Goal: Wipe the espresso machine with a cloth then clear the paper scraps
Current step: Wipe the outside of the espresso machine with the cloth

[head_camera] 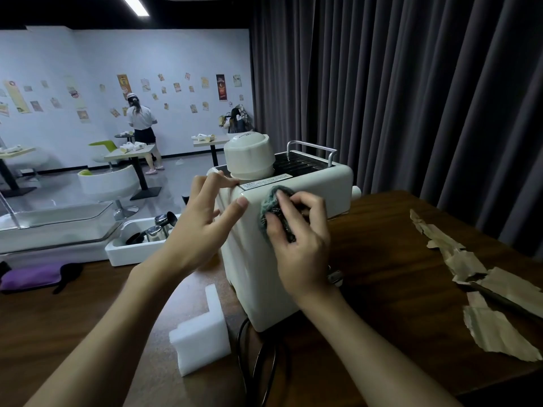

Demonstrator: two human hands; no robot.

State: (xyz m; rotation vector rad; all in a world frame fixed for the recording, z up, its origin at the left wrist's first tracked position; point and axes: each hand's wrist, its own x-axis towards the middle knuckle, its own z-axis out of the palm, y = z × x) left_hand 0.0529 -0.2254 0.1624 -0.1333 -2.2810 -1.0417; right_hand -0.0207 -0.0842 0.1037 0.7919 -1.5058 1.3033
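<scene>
A white espresso machine stands on the dark wooden table, its back panel facing me. My right hand presses a bunched grey-green cloth against the upper part of that panel. My left hand rests on the machine's top left corner, fingers spread, thumb on the panel edge, holding nothing. Torn brown paper scraps lie in a strip along the table's right side, apart from both hands.
A white foam block sits left of the machine's base, with a black power cord trailing toward me. A white bin with metal jugs and a purple pouch lie at left. Dark curtains hang behind; a person stands far off.
</scene>
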